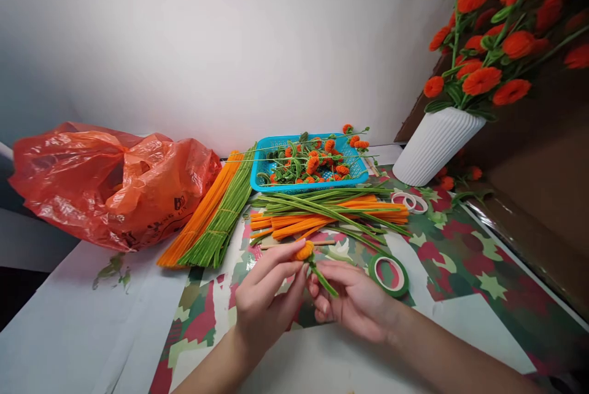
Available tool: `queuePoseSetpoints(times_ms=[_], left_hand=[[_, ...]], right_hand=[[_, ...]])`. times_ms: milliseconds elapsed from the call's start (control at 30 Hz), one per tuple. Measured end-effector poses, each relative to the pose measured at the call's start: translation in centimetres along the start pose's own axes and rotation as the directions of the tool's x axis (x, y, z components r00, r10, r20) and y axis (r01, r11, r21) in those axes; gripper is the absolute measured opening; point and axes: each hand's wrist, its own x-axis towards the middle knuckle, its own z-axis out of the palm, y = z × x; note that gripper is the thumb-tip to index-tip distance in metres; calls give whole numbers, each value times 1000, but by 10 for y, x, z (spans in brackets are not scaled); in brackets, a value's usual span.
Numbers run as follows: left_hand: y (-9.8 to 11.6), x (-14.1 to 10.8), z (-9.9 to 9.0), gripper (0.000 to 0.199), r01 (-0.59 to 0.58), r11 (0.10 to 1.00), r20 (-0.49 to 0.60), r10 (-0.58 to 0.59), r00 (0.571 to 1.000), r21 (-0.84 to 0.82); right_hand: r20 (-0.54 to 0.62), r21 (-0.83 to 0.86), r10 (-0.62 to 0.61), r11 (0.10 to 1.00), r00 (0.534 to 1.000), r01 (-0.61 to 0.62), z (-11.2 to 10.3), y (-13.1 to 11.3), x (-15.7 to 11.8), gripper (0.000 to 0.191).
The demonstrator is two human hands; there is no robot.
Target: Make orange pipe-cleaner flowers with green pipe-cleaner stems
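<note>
Between the fingertips of my left hand (272,289) is the orange head of a small pipe-cleaner flower (304,251). Its green stem (326,281) slants down to the right, and my right hand (353,297) pinches it just below the head with thumb and fingers. Both hands are closed and close together above the table's front part. A roll of green tape (401,277) lies flat right beside my right hand. Behind my hands are loose orange pipe cleaners (299,222) and green pipe cleaners (294,200), with a thin wooden stick (322,242) in front of them.
A blue basket (313,186) holds orange flowers and green stems. Left of it lie an orange bundle (202,213) and a green bundle (218,228), then a red plastic bag (119,185). At right stand a white vase (435,148) of orange flowers and white tape rings (416,204).
</note>
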Motion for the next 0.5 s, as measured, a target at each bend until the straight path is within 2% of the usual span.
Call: queuePoseSetpoints(times_ms=[33, 67, 100, 133, 167, 200, 233, 267, 333, 400, 433, 500], left_hand=[[-1, 1, 1, 14, 82, 997, 23, -81, 996, -12], [-2, 2, 2, 11, 199, 979, 59, -197, 979, -38], [-3, 4, 3, 9, 333, 940, 108, -324, 940, -80], [-3, 5, 3, 10, 470, 872, 170, -447, 878, -133], [-4, 7, 4, 12, 592, 783, 237, -548, 802, -190], [-4, 8, 4, 14, 687, 686, 301, -620, 725, -240], [-5, 10, 4, 15, 752, 600, 358, -662, 659, -273], [-5, 11, 4, 15, 794, 535, 402, -684, 608, -289], [-6, 13, 3, 17, 840, 464, 464, -701, 542, -279], [-6, 14, 2, 18, 851, 464, 492, -697, 521, -245], [-6, 14, 2, 18, 844, 488, 488, -693, 531, -225], [-4, 13, 3, 16, 799, 572, 438, -680, 588, -184]], right_hand=[[-62, -202, -150, 970, 987, 135, -1, -2, -1, 22], [-82, -433, -344, 858, 935, 277, -2, -5, -2, 18], [-31, -645, -534, 657, 845, 391, -4, -8, -4, 13], [86, -792, -670, 404, 738, 458, -5, -12, -6, 13], [238, -857, -726, 156, 645, 491, -7, -16, -7, 21], [386, -859, -717, -50, 580, 509, -8, -19, -9, 28], [507, -828, -666, -200, 546, 524, -10, -22, -10, 32], [592, -788, -610, -302, 527, 537, -11, -25, -11, 32], [681, -727, -536, -417, 499, 545, -12, -27, -11, 27], [713, -700, -519, -486, 472, 523, -13, -25, -10, 19], [712, -702, -523, -507, 469, 500, -13, -23, -9, 16], [674, -738, -555, -518, 487, 432, -12, -16, -7, 15]])
